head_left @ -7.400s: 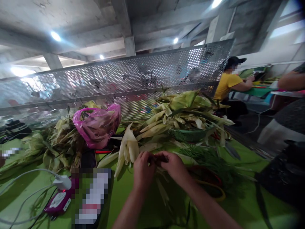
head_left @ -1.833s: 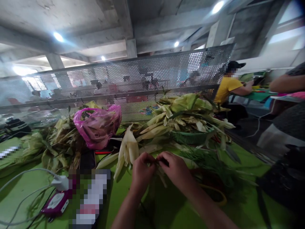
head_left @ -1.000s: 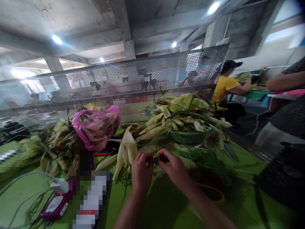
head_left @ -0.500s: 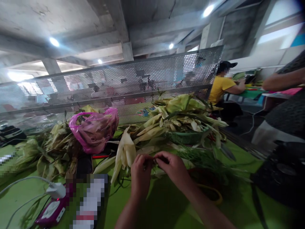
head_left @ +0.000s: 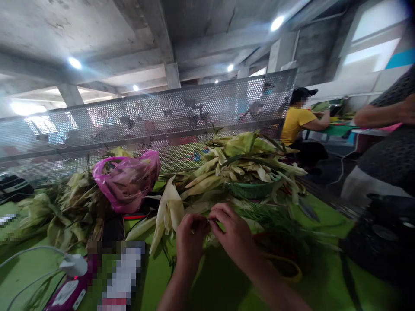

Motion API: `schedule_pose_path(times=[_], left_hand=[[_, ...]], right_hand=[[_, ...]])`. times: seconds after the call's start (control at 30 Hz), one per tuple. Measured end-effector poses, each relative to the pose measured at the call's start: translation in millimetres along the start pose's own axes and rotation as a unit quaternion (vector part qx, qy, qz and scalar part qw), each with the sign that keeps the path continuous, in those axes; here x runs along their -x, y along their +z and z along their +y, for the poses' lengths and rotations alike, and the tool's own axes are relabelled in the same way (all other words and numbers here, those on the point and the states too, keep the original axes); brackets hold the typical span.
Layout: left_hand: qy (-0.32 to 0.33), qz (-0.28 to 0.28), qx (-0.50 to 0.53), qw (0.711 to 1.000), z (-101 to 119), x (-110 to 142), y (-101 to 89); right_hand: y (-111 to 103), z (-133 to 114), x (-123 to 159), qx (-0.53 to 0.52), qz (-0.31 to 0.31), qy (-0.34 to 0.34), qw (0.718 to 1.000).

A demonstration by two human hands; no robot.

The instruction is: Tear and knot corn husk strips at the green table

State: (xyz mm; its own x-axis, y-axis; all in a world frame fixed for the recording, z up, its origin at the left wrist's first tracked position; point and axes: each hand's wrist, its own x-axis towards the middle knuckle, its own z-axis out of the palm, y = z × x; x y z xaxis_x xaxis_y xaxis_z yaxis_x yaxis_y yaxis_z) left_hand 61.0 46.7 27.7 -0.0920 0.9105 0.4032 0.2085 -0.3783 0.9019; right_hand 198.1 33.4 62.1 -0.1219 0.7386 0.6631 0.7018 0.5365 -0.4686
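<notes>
My left hand (head_left: pixel 191 237) and my right hand (head_left: pixel 231 224) meet above the green table (head_left: pixel 223 285), fingertips pinched close together. Between them is something small and dark, too small to name. Just beyond my left hand stands a bundle of pale corn husks (head_left: pixel 168 207), folded over and pointed at the top. Green feathery strands (head_left: pixel 269 216) lie to the right of my right hand. Farther back, a green basket (head_left: pixel 253 190) is heaped with corn husks (head_left: pixel 243 162).
A pink plastic bag (head_left: pixel 126 181) of husks stands at the left, near a purple power strip (head_left: pixel 66 293) with a white charger (head_left: pixel 74 264). A black bag (head_left: pixel 382 237) sits at the right edge. Behind rises a perforated metal screen (head_left: pixel 155 116). One person in yellow (head_left: pixel 296 123) sits beyond; another stands right.
My hands stay together, the right fingers slightly more spread. The view has shifted a little. At the right, the standing person's hand has come into view.
</notes>
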Motion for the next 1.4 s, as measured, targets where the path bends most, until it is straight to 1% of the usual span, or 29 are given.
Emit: schedule_pose_path(times=[0.07, 0.17, 0.23, 0.33, 0.43, 0.57, 0.63, 0.67, 0.73, 0.8, 0.83, 0.87, 0.93, 1.0, 1.1, 1.17, 1.27, 1.33, 1.4], left_hand=[[-0.041, -0.007, 0.046, 0.998, -0.7, -0.3, 1.0], [-0.061, -0.013, 0.104, 0.993, -0.9, -1.3, 1.4], [-0.061, -0.013, 0.123, 0.991, -1.8, -2.0, 1.1], [-0.064, -0.011, 0.124, 0.990, -4.5, -2.7, 0.5], [-0.082, 0.003, 0.123, 0.989, -5.4, -2.6, 0.3], [-0.079, 0.057, 0.109, 0.989, -1.7, -3.1, -1.5], [-0.068, 0.062, 0.103, 0.990, 1.9, -3.9, -4.2], [-0.060, 0.048, 0.109, 0.991, 4.1, -4.2, -5.9], [-0.041, -0.008, 0.138, 0.990, 8.7, -4.5, -9.2], [-0.028, -0.067, 0.163, 0.984, 11.7, -4.0, -11.1], [-0.026, -0.085, 0.164, 0.983, 11.9, -3.5, -11.3], [-0.024, -0.094, 0.154, 0.983, 11.1, -2.9, -10.9], [-0.016, -0.095, 0.109, 0.989, 6.7, -1.7, -9.1], [-0.005, -0.094, 0.055, 0.994, 1.3, -0.8, -7.2], [0.006, -0.080, 0.007, 0.997, -1.7, -0.4, -6.7], [0.009, -0.048, -0.008, 0.999, 0.9, -0.7, -8.2], [0.004, 0.007, -0.029, 1.000, 6.2, -1.5, -10.8], [0.003, 0.019, -0.033, 0.999, 7.2, -1.7, -11.4], [0.006, 0.016, -0.024, 1.000, 6.2, -1.6, -10.6]], right_hand=[[0.2, -0.4, 1.3, 0.044, 0.018, -0.037, 0.998], [0.1, -0.4, 3.1, 0.075, 0.025, -0.066, 0.995], [-0.6, -1.0, 3.8, 0.069, 0.032, -0.075, 0.994], [-1.6, -2.4, 3.6, 0.041, 0.048, -0.075, 0.995], [-1.3, -3.4, 2.7, 0.007, 0.045, -0.067, 0.997], [-0.6, -2.8, 1.3, -0.036, 0.037, -0.029, 0.998], [-1.3, -1.2, 0.2, -0.062, 0.042, 0.002, 0.997], [-1.7, 0.0, -0.3, -0.079, 0.042, 0.022, 0.996], [-2.1, 2.8, -1.4, -0.125, 0.029, 0.078, 0.989], [-1.7, 5.7, -2.2, -0.195, -0.004, 0.140, 0.971], [-1.3, 6.8, -2.6, -0.232, -0.019, 0.165, 0.958], [-1.0, 7.7, -2.9, -0.267, -0.028, 0.183, 0.946], [-1.0, 8.8, -3.7, -0.313, -0.026, 0.200, 0.928], [-1.5, 9.0, -4.5, -0.323, -0.016, 0.204, 0.924], [-1.9, 9.0, -4.6, -0.309, -0.019, 0.204, 0.929], [-1.5, 8.9, -3.4, -0.301, -0.027, 0.207, 0.931], [-0.7, 8.4, -1.0, -0.305, -0.040, 0.219, 0.926], [-0.7, 8.3, -0.3, -0.313, -0.048, 0.230, 0.920], [-0.5, 8.7, -0.5, -0.329, -0.055, 0.238, 0.912]])
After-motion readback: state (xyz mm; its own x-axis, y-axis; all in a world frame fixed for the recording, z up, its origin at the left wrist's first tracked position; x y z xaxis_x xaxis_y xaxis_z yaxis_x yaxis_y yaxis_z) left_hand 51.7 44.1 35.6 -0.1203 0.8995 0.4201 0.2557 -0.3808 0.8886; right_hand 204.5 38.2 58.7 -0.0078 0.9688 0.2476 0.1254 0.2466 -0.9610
